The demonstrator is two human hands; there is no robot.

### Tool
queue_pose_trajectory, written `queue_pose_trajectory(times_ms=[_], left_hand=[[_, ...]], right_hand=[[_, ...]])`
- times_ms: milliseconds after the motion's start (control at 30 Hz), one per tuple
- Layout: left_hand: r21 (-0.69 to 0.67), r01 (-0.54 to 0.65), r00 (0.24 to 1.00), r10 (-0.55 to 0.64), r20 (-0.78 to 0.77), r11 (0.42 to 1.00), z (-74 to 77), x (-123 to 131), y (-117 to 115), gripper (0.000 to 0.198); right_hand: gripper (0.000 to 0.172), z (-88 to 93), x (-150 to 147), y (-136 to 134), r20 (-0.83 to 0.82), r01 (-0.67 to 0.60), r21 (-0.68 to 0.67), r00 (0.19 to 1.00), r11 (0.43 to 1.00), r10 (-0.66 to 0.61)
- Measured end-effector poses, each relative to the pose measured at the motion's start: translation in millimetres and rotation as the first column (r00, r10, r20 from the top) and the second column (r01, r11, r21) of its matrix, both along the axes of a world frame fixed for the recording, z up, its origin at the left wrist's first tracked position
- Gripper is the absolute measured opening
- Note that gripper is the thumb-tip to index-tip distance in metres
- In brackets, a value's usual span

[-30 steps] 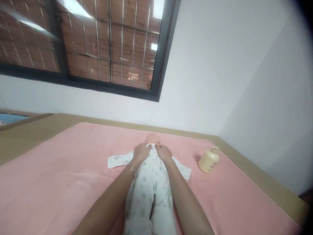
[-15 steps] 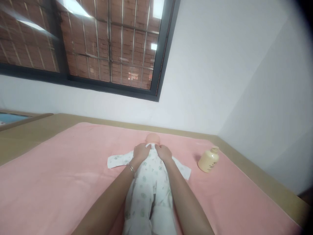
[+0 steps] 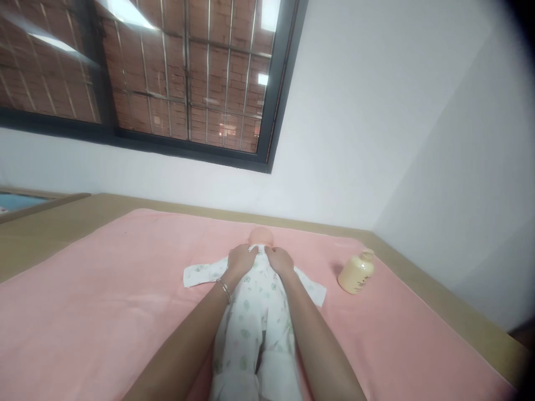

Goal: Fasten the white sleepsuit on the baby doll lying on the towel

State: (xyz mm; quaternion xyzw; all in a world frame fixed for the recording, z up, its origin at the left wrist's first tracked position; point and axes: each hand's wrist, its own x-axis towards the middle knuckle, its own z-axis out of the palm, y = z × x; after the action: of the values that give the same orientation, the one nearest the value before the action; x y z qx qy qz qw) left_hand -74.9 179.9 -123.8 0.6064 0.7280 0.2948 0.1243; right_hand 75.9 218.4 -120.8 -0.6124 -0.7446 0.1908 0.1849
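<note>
A bald baby doll (image 3: 261,236) lies stretched out on a pink blanket (image 3: 125,301), its head toward the wall. It is dressed in a white patterned bodysuit (image 3: 246,323) with long sleeves spread to both sides. My left hand (image 3: 241,262) wraps round the doll's left-of-view shoulder, thumb beside the collar. On the opposite shoulder, my right hand (image 3: 281,260) is closed in the same way. The outer fingers of both hands are largely hidden. No face shows on the doll's head from here. A bracelet (image 3: 224,289) circles my left wrist.
A pale yellow bottle (image 3: 356,274) leans on the blanket to the right of the doll. The wooden table edge (image 3: 443,295) borders the blanket, with a white wall (image 3: 343,128) and a barred window (image 3: 188,72) behind. At far left is a blue surface (image 3: 23,201).
</note>
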Motion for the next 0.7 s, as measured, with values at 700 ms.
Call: queue_pose_trajectory(times_ms=[700], left_hand=[[0.046,-0.025,0.998,0.028,-0.062,0.999,6.2,1.9,-2.2,0.043]], right_hand=[[0.053,26.4,-11.1,-21.0,0.217,-0.036,0.122,0.976,0.992,0.009]])
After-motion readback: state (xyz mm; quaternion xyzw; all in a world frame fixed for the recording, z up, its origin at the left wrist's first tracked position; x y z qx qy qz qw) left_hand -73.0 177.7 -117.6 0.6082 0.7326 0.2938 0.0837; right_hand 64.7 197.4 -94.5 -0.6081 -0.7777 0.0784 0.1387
